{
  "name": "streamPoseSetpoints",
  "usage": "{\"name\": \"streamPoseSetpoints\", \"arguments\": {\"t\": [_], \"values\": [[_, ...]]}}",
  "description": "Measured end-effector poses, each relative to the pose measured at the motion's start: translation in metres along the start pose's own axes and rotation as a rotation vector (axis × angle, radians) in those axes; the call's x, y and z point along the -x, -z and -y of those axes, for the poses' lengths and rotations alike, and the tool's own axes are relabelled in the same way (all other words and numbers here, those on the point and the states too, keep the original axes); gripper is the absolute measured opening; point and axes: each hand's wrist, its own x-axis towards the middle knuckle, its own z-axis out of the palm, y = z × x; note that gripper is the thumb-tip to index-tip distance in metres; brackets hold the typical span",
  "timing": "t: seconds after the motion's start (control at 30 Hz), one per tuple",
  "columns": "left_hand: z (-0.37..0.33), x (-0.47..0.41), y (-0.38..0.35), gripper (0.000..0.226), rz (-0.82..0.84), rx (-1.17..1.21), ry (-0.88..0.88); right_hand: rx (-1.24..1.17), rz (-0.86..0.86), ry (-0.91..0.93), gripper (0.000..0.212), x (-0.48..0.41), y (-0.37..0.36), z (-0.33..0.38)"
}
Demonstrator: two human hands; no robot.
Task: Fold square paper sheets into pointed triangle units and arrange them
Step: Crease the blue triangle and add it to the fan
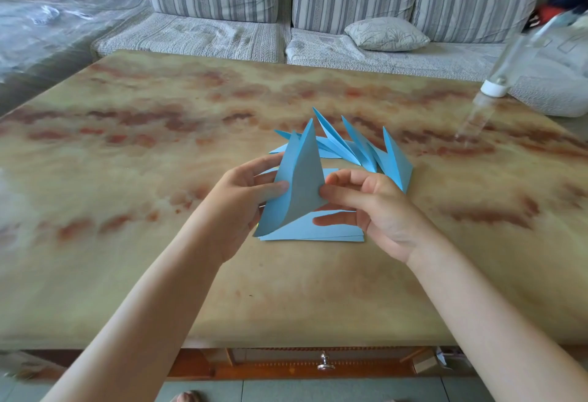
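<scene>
Now folding | left hand (241,191) and right hand (366,201) fingers pinch blue sheet (299,185) midair (half-creased) | align edges, crease sharply above tabletop (159,147)

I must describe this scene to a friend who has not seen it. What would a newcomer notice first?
First, the pointed blue paper triangle held upright at the centre, pinched between the left hand and the right hand. Behind it, a cluster of folded blue paper points lies on the beige, red-veined table; a stack of flat blue paper sheets lies beneath the hands.
</scene>
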Motion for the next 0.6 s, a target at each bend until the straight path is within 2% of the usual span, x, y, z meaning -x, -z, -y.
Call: {"name": "streamPoseSetpoints", "arguments": {"t": [0.23,0.43,0.6], "values": [[0.002,-0.0048,0.0002,0.04,-0.132,-0.068,-0.03,0.07,0.078,0.023,0.017,0.0044,-0.0016,0.0034],[0.0019,-0.0047,0.0019,0.042,-0.126,-0.043,-0.02,0.102,0.032,-0.016,0.025,0.0038,-0.0033,0.0039],[0.0013,-0.0036,0.0005,0.04,-0.112,0.015,-0.035,0.103,0.015,-0.058,0.022,0.0035,-0.0044,0.0039]]}}
